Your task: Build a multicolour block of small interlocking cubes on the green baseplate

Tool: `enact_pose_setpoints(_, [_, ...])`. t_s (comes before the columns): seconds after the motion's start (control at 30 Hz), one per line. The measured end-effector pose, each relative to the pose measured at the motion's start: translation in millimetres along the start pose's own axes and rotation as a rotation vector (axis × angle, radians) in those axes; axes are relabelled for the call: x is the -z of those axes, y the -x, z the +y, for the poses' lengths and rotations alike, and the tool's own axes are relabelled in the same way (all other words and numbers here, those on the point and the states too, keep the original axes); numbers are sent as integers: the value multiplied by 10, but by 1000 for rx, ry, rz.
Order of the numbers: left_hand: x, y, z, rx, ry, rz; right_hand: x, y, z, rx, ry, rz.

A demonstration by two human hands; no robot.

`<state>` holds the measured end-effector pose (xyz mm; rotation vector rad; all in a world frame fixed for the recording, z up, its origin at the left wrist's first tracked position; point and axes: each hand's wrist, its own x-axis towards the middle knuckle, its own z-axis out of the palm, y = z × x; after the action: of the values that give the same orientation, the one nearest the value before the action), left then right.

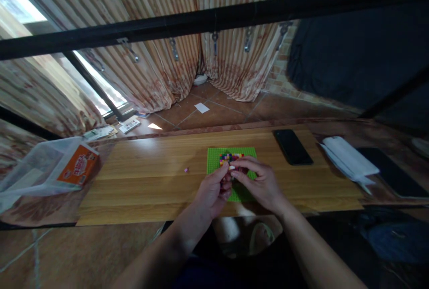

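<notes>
A green studded baseplate (212, 157) lies on the wooden board, with several small coloured building bricks (226, 157) along its far part. Over the plate my left hand (216, 190) is closed, its thumb and finger pinching a tiny white brick (231, 167). From the other side my right hand (259, 179) reaches in, thumb and forefinger closed around the same white brick. Fingers partly cover the plate and the coloured bricks. To the left of the plate, a small pinkish brick (186, 170) sits alone on the wood.
On the wooden board (144, 181) a black phone (292, 146) lies to the right. Further right are a white pack of tissues (350, 157) and a dark flat device (398, 175). A clear plastic bin (43, 163) with an orange label stands at left. A black bar (187, 19) crosses above.
</notes>
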<state>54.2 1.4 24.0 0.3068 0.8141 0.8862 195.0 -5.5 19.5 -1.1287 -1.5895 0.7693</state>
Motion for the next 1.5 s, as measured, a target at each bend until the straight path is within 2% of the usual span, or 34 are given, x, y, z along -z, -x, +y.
enact_pose_setpoints(0.1, [-37, -4, -28, 3, -17, -12, -2, 5, 46, 1, 15, 50])
enact_pose_setpoints(0.3, [-12, -15, -40, -65, -118, -7, -4, 8, 54, -22, 19, 13])
enact_pose_setpoints(0.43, [9, -19, -35, -97, -152, -25, 9, -2, 68, -108, -91, -27])
enact_pose_setpoints(0.5, [31, -24, -21, -94, -140, -18, 49, -19, 117, -155, -122, 6])
enact_pose_setpoints(0.6, [107, -28, 3, -91, -112, 15, 140, -55, 231, -131, 5, 146])
enact_pose_setpoints(0.67, [185, -22, 10, -91, -97, 51, 189, -80, 301, -81, 146, 194])
enact_pose_setpoints(0.9, [412, 38, -7, -70, -98, 120, 129, -123, 380, -47, 406, 148])
enact_pose_setpoints(1.27, [507, 42, 28, -72, -86, 105, 86, -211, 627, -125, 356, 162])
enact_pose_setpoints(1.4, [531, 40, 35, -69, -93, 105, 115, -221, 614, -131, 352, 137])
enact_pose_setpoints(1.5, [536, 33, 46, -71, -97, 103, 136, -220, 561, -97, 431, 125])
